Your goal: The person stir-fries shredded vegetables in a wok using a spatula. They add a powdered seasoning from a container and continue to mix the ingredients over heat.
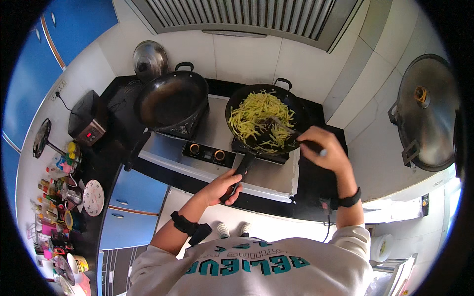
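Note:
My left hand (223, 188) is closed around the black handle (243, 165) of a dark wok (301, 111) on the right burner. Thin yellow-green vegetable shreds (263, 114) lie heaped in the wok. At its right rim, my right hand (321, 148) grips the dark handle of a spatula (283, 125); the metal blade is among the shreds and looks blurred. A second dark wok (177, 100), with nothing visible in it, sits on the left burner, its handle pointing down and left.
A metal lid (150, 59) leans on the back wall; a larger lid (426, 111) hangs at right. Left stand a black appliance (88, 118), a floral plate (93, 198) and several bottles (48, 188). The range hood (240, 16) is above.

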Demonstrator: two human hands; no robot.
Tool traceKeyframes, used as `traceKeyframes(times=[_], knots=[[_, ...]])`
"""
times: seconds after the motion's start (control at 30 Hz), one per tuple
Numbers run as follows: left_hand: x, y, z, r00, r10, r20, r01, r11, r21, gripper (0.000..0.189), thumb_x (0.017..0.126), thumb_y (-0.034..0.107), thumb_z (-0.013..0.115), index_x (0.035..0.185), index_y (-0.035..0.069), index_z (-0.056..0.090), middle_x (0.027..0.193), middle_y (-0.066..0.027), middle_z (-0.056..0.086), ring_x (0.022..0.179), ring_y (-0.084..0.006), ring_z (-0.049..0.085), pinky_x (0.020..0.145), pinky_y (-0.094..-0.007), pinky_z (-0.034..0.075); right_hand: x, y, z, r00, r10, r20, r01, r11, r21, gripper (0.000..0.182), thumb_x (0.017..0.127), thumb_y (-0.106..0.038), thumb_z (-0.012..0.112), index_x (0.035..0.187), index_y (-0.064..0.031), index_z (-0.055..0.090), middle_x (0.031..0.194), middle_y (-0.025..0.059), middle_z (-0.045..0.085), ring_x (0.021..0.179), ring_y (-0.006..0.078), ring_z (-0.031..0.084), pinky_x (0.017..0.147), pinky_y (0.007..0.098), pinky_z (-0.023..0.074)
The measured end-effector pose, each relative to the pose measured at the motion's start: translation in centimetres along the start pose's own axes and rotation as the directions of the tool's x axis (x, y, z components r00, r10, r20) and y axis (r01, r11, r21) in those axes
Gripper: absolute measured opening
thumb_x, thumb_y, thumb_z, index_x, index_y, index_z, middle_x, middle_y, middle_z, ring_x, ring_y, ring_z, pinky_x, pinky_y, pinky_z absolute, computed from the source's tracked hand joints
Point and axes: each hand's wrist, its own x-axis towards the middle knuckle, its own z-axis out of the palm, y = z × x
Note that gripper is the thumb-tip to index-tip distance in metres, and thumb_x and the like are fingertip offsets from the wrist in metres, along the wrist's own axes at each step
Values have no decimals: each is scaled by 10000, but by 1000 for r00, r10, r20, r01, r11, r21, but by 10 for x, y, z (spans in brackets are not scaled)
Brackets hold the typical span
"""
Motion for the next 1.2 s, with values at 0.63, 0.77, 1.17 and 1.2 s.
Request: traceKeyframes(times=[0.63,0.77,1.17,1.2], knots=[[18,11,25,999,-43,-32,43,999,1,372,959,271,398,1295,113,371,698,-51,496,380,-114,445,335,-244,306,47,174,-9,859,511,-10,-262,456,851,142,723,-39,518,837,19,582,772,106,594,668,212,640,628,304,546],[13,14,22,998,-55,-43,56,998,14,370,958,258,395,1292,102,373,691,-46,494,376,-116,449,333,-247,306,27,165,-28,866,470,174,-397,433,809,175,699,-69,530,840,21,586,776,113,607,664,222,646,622,307,551],[0,0,6,1000,-31,2,31,999,-22,345,953,268,422,1269,131,390,685,-37,492,398,-119,449,334,-248,326,28,-13,-140,917,376,131,-398,870,290,169,633,-68,546,739,33,629,686,88,602,568,152,598,524,244,495],[0,-1,4,1000,-28,2,28,999,-31,341,953,267,422,1265,132,392,684,-37,493,398,-120,448,334,-248,326,30,-24,-139,906,385,177,-420,872,251,172,632,-71,548,741,31,633,685,83,604,565,148,596,522,241,493]])
